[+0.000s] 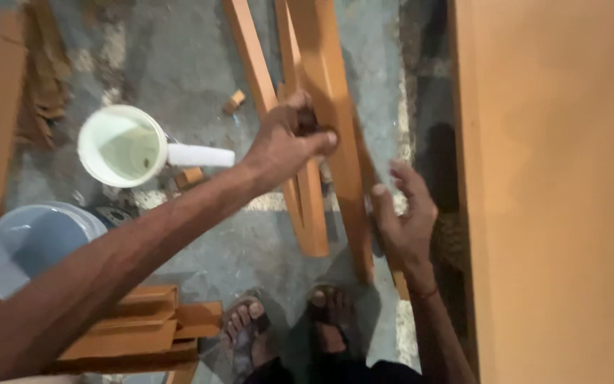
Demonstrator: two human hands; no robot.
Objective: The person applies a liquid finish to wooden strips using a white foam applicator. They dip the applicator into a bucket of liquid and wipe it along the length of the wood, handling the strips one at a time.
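My left hand [289, 139] presses a small dark pad [308, 122] against a long wooden strip [332, 99] that slants up from the floor. My right hand [405, 217] steadies the same strip near its lower end, thumb against the edge and fingers spread. Further wooden strips [250, 57] lean beside it. My two sandalled feet [289, 331] stand on the concrete floor below.
A white jug [126, 146] with pale liquid stands at the left, and a light blue bucket [33, 242] sits below it. Stacked wooden pieces [143, 323] lie bottom left. A large wooden panel [556, 192] fills the right side. Small wood offcuts [234, 102] lie on the floor.
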